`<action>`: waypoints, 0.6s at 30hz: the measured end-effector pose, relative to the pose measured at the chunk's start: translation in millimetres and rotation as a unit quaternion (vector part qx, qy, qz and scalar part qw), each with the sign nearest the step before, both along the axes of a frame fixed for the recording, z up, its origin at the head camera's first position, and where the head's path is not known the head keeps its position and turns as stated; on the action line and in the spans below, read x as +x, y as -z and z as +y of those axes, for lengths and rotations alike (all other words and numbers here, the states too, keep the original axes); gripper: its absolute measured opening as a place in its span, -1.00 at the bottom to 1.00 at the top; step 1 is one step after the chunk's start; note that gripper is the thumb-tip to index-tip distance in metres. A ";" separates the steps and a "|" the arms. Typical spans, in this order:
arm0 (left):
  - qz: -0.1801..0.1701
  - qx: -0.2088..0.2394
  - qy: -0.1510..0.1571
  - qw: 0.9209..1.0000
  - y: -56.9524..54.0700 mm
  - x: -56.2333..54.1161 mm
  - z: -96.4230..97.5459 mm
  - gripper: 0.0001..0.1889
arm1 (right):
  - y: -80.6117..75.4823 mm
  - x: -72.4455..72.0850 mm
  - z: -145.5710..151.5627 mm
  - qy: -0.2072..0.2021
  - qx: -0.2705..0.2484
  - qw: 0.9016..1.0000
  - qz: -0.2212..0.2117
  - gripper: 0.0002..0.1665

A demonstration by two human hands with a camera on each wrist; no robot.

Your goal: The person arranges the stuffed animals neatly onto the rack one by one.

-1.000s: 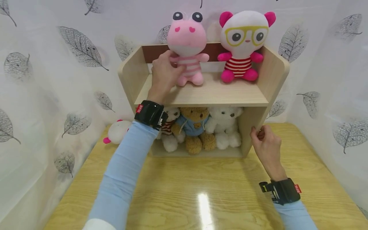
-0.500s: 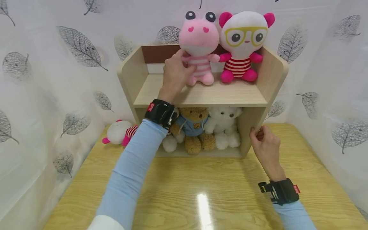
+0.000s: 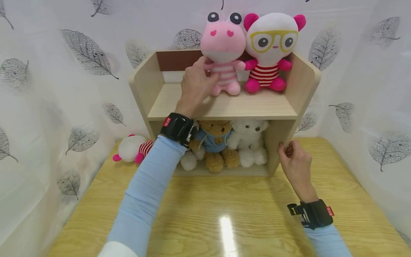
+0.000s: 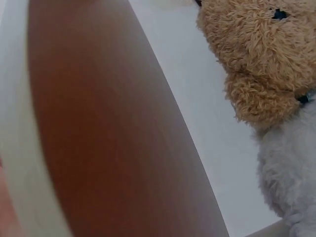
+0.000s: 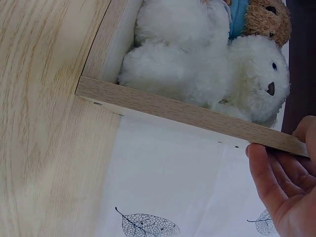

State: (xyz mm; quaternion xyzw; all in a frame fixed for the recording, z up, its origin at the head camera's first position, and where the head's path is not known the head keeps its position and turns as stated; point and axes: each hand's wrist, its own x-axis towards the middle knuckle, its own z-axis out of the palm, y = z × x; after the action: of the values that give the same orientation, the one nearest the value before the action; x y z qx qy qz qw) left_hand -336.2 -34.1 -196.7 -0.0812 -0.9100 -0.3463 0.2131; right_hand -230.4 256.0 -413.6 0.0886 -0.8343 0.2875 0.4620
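My left hand (image 3: 196, 84) grips the pink plush hippo (image 3: 223, 43) by its striped body, in the head view. The hippo sits upright on the upper board (image 3: 253, 106) of the wooden shelf. Its arm meets the arm of a plush panda (image 3: 273, 44) with yellow glasses, seated to its right. Lower down, my right hand (image 3: 294, 162) pinches the front edge of the shelf's right side panel (image 5: 192, 112), thumb inside and fingers outside in the right wrist view. The left wrist view shows the shelf's lower part and a brown bear (image 4: 256, 49), not the hippo.
Below the upper board sit a brown bear in a blue hoodie (image 3: 214, 141), a white bear (image 3: 250, 142) and another plush toy partly hidden by my left wrist. A second panda (image 3: 130, 149) lies on the table (image 3: 205, 207) left of the shelf.
Held in my left hand, the hippo has shifted right along the upper board to the panda's side, then stayed nearly still. My right hand keeps its place on the side panel.
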 end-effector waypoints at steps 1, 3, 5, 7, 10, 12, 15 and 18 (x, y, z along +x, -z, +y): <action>-0.001 0.002 0.001 1.000 -0.2 0.6 -1.3 -0.58 | 0.3 -0.2 -0.5 -0.001 -0.001 1.000 0.000 -0.84; -0.003 0.008 0.005 1.000 -0.6 1.6 -3.7 -0.58 | 1.1 -0.9 -1.3 -0.001 -0.004 1.000 0.003 -0.84; -0.007 0.017 0.006 1.000 -1.2 1.9 -4.4 -0.57 | 1.9 -1.7 -0.6 0.001 -0.005 1.000 0.007 -0.84; -0.013 0.023 0.004 1.000 -1.7 2.5 -4.9 -0.57 | 2.9 -2.5 -0.1 0.001 -0.006 1.000 0.008 -0.84; -0.021 0.025 0.003 0.999 -1.4 3.0 -5.6 -0.55 | 3.8 -2.9 0.3 0.001 -0.006 1.000 0.008 -0.84; -0.025 0.031 0.012 0.999 -0.9 4.2 -6.6 -0.54 | 3.8 -2.3 0.3 0.001 -0.007 1.000 0.005 -0.84; -0.033 0.042 0.027 0.998 -0.5 7.3 -8.8 -0.52 | 3.5 -1.8 0.7 0.002 -0.006 1.000 0.002 -0.84; -0.046 0.047 0.032 0.997 -0.8 12.3 -12.0 -0.50 | 3.1 -2.0 1.1 0.002 -0.007 1.000 -0.002 -0.84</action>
State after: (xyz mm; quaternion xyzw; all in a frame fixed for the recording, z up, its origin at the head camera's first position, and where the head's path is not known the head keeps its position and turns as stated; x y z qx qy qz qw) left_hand -323.9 -46.1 -195.9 -0.0843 -0.8985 -0.3988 0.1630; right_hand -232.4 257.1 -416.7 0.0828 -0.8335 0.2922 0.4617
